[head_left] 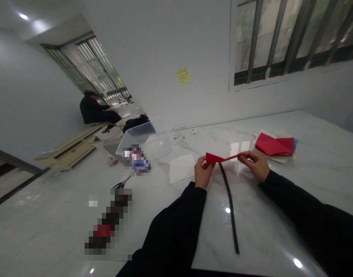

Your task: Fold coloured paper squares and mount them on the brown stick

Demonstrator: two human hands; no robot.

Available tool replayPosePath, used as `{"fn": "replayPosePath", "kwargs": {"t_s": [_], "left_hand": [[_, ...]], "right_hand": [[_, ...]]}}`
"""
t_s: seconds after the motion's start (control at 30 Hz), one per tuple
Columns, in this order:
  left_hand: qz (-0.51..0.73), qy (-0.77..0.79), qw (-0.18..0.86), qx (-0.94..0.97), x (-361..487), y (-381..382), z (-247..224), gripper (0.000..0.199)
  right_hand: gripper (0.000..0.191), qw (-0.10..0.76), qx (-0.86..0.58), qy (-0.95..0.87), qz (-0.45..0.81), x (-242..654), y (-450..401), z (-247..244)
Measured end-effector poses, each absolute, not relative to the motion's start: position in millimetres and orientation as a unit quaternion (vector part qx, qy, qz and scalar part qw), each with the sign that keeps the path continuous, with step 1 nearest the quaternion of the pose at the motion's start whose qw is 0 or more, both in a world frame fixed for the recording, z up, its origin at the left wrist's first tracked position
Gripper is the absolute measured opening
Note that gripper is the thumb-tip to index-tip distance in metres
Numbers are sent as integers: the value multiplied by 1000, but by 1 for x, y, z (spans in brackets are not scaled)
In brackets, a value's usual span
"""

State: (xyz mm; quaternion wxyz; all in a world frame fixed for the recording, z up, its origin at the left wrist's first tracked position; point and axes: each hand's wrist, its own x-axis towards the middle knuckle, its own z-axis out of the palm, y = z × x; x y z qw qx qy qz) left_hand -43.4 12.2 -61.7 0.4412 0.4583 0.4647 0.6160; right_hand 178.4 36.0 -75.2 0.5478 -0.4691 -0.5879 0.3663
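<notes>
My left hand [203,173] and right hand [253,165] each pinch one end of a folded red paper [221,157], held just above the white marble table [280,219], over a dark strip [230,207]. Stacked coloured paper [274,145] lies right; a barred window [288,38] stands beyond.

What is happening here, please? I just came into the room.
Someone holds a piece of red paper between the left hand and the right hand, above a white marble table. A long dark strip lies on the table below the hands. A white sheet and a stack of coloured paper lie nearby. Another person sits in the background.
</notes>
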Motion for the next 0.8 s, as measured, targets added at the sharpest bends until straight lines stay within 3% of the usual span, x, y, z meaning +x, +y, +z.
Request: {"fn": "replayPosePath", "kwargs": {"t_s": [0.23, 0.5, 0.7, 0.8], "left_hand": [[633, 408, 554, 355, -42, 14, -63, 49], [599, 466, 497, 421, -49, 18, -65, 46], [592, 415, 592, 355, -44, 13, -64, 54], [592, 392, 607, 358, -42, 12, -62, 47]], "right_hand": [[39, 525, -419, -582, 459, 162, 17, -68], [38, 547, -436, -538, 471, 167, 21, -72], [38, 560, -442, -530, 459, 167, 20, -72], [34, 536, -444, -560, 450, 166, 19, -74]]}}
